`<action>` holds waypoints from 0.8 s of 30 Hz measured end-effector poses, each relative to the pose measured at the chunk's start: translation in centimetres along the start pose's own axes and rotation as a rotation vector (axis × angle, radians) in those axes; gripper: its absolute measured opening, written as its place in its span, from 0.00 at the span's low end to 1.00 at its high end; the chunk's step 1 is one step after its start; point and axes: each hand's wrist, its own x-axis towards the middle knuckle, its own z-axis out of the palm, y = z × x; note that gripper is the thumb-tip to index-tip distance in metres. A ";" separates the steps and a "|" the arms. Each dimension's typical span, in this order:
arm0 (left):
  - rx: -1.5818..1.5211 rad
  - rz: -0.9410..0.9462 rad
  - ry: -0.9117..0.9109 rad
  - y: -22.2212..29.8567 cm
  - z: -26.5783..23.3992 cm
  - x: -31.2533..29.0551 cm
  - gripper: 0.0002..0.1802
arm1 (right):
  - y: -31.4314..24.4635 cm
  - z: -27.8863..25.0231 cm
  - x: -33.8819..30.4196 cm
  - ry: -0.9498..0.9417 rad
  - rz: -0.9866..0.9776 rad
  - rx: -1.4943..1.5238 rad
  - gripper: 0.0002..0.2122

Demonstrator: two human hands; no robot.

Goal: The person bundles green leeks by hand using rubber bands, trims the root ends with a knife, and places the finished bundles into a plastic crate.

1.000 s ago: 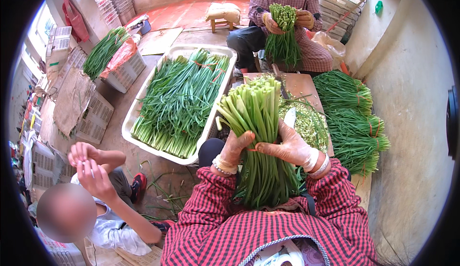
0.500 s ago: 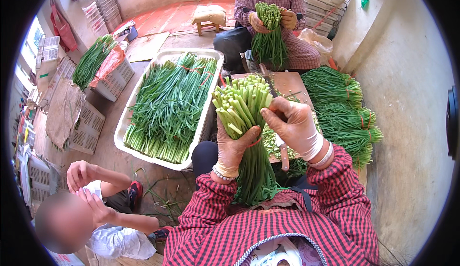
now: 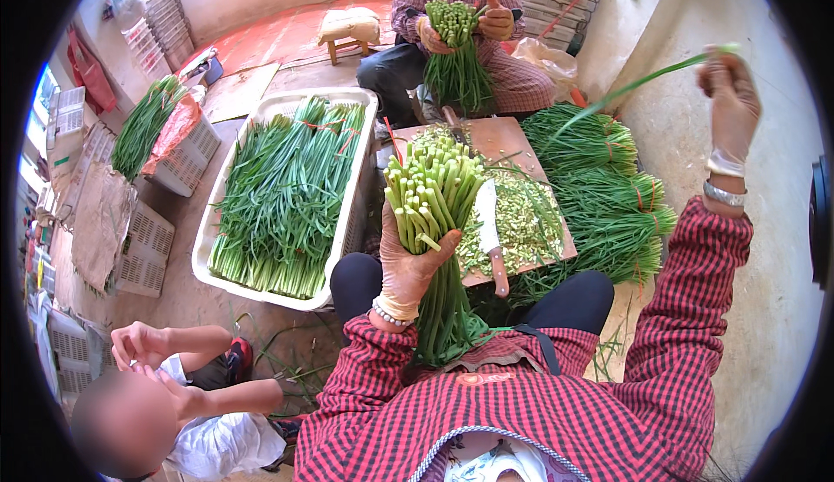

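My gloved left hand (image 3: 407, 274) is closed around a thick bunch of garlic chives (image 3: 437, 188), the pale cut ends facing up and the green leaves hanging down to my lap. Out at the far right, my raised right hand (image 3: 732, 113) pinches a single chive stalk (image 3: 647, 89) that trails away to the left. Beyond the bunch lies a wooden cutting board (image 3: 514, 141), strewn with chopped stem bits (image 3: 530, 221). A knife (image 3: 492, 234) with a wooden handle rests on it, the handle toward me.
Tied bundles of chives (image 3: 608, 213) are piled right of the board, near the wall. A white crate (image 3: 228, 275) full of chives stands to the left. Opposite me a co-worker (image 3: 456, 39) holds another bunch. Near left sits another person (image 3: 213, 425). Behind the board lies a second knife (image 3: 453, 123).
My right hand has swung from the bunch out to the far right and up, drawing a single stalk with it. My left hand keeps its hold. The view has shifted slightly.
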 end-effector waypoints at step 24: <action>-0.030 -0.195 -0.117 0.3 1.4 0.6 0.39 | -3.6 6.9 -8.1 -0.561 -0.689 -0.505 0.03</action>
